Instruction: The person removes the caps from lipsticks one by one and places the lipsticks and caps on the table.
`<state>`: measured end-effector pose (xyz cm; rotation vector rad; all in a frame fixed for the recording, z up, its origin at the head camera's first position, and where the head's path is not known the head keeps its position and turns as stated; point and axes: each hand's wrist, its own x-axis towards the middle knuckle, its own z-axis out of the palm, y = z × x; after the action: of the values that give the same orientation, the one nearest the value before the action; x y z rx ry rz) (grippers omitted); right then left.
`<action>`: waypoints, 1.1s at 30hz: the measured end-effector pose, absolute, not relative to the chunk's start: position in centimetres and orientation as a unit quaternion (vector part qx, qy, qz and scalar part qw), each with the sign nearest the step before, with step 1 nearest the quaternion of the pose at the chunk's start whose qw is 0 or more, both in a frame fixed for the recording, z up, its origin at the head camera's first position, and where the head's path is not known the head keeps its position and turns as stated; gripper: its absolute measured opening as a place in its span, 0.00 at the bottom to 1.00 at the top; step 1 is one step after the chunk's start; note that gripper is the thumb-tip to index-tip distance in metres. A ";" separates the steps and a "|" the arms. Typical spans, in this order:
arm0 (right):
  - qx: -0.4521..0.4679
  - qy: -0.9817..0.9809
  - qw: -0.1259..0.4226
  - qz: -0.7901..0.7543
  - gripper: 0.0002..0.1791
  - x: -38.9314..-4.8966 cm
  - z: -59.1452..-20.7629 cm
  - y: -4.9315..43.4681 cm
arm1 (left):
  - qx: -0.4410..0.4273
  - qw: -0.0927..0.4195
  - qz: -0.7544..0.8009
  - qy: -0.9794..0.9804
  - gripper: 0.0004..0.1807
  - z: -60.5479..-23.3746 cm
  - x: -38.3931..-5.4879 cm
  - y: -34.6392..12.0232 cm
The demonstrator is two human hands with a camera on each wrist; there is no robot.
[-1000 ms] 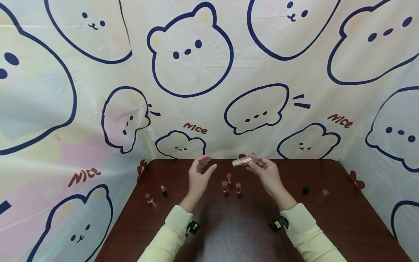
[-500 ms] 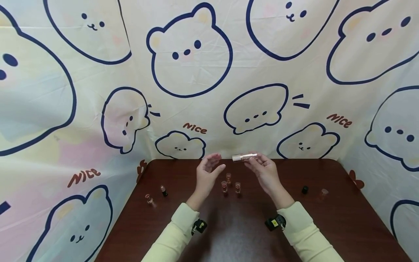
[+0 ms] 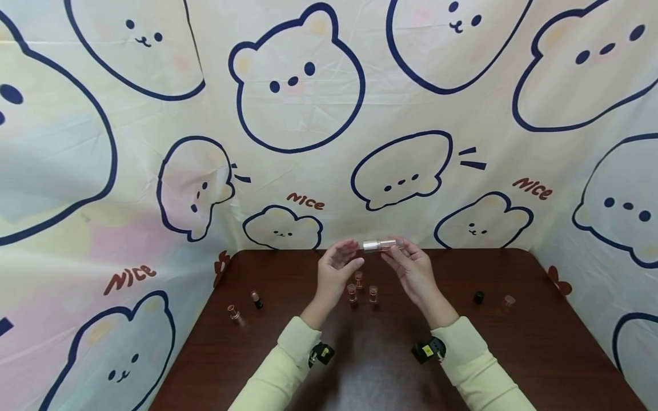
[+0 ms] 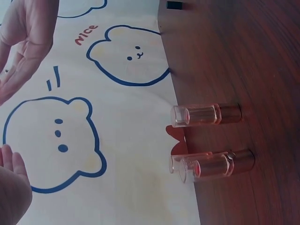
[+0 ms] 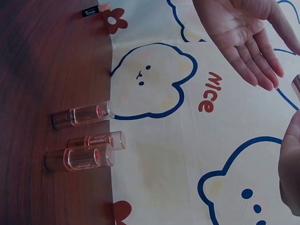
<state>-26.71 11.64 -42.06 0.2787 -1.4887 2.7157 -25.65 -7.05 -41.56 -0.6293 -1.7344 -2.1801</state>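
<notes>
Above the table's far edge, my right hand (image 3: 417,273) pinches a lipstick tube (image 3: 372,245) between thumb and fingers. The tube lies nearly level, its silvery end pointing left and its clear pinkish end at the fingers. My left hand (image 3: 333,275) is raised just left of that silvery end, fingers loosely bent and thumb apart, holding nothing. In the right wrist view only a sliver of the held tube (image 5: 296,88) shows at the right edge. Below the hands, three pinkish lipsticks with clear caps, one of them the front right lipstick (image 3: 373,294), stand upright in a cluster.
At the table's left are a rose-coloured tube (image 3: 234,312) and an uncapped lipstick with a black base (image 3: 257,299). A black cap (image 3: 478,297) and a clear cap (image 3: 509,302) sit at the right. A bear-print cloth (image 3: 298,114) hangs behind the brown table (image 3: 370,377).
My left hand has moved right, close to the tube's silvery end. The tube in my right hand has turned from slanted to nearly level. The lipsticks on the table have stayed put.
</notes>
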 end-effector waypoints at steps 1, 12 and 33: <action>0.090 -0.476 0.015 0.874 0.10 -26.7 -42.0 11.6 | -0.219 0.140 -0.756 -0.601 0.23 -41.3 -25.5 -7.0; 0.086 -0.464 0.004 0.882 0.11 -26.5 -41.7 11.1 | -0.208 0.123 -0.760 -0.603 0.23 -40.6 -25.2 -6.3; 0.088 -0.461 -0.005 0.883 0.09 -26.1 -41.7 10.7 | -0.185 0.119 -0.770 -0.599 0.19 -39.8 -24.8 -5.2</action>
<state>-26.12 10.70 -41.67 0.2776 -1.4543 2.7826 -24.82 -5.20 -39.77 -0.5396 -1.7511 -2.2512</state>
